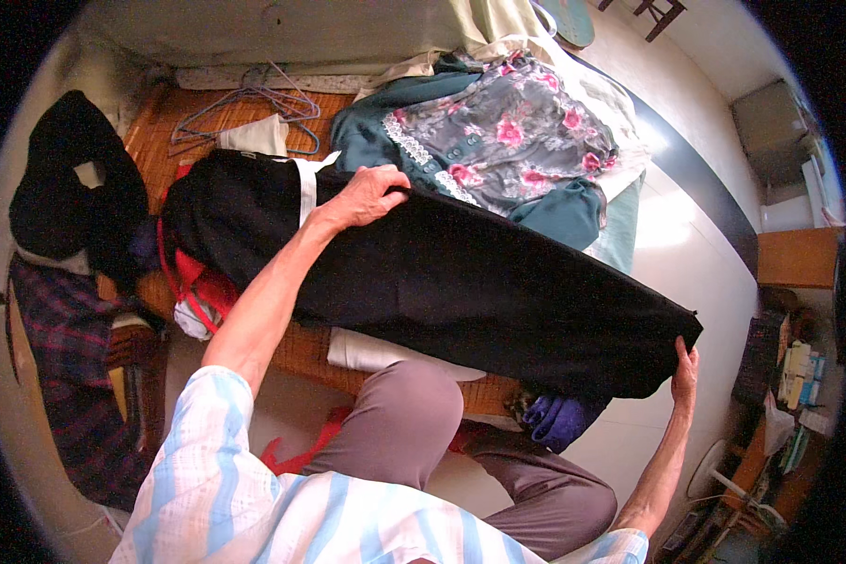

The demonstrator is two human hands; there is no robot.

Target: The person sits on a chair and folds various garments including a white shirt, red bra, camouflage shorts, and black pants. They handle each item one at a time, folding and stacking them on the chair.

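A long black cloth garment [465,282] lies stretched across the bed in front of me, with a white drawstring or strap [308,187] near its left end. My left hand [370,194] pinches its upper edge, fingers curled over the fabric. At the far right, my right hand [685,366] grips the garment's end corner, which reaches past the bed's edge. Just beyond the black cloth is a teal and grey floral garment [511,134] with white lace trim and buttons. A folded white cloth [374,352] shows under the near edge.
Plastic clothes hangers [254,106] lie on the slatted bamboo mat [158,123] at the upper left. A chair [123,338] draped with dark clothing stands left. Rolled blue cloth [564,419] sits by my knee. Shelves [795,257] and a fan [708,469] are at the right.
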